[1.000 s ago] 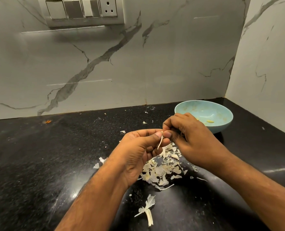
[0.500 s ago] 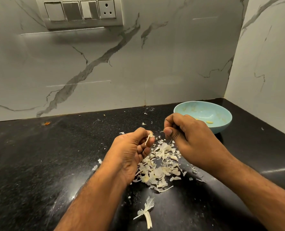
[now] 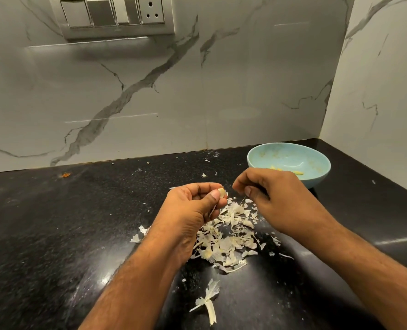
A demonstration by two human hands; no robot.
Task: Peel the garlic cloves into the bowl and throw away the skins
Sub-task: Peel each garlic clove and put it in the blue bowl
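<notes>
My left hand (image 3: 193, 206) pinches a small pale garlic clove (image 3: 221, 192) between thumb and fingertips, a thin strip of skin hanging below it. My right hand (image 3: 271, 198) hovers just to the right, a short gap away, fingers curled with thumb near forefinger; whether it holds a scrap of skin I cannot tell. A heap of white garlic skins (image 3: 226, 236) lies on the black counter under both hands. The light blue bowl (image 3: 317, 158) stands behind my right hand with a few peeled cloves (image 3: 299, 172) inside.
A larger piece of skin (image 3: 208, 300) lies nearer to me on the black counter (image 3: 54, 222). Marble walls close the back and right side. A switch panel (image 3: 113, 16) sits high on the back wall. Small flakes are scattered about.
My hands, joined on the clove a second ago, have pulled apart. The left keeps the clove; the right has drawn back to the right, towards the bowl.
</notes>
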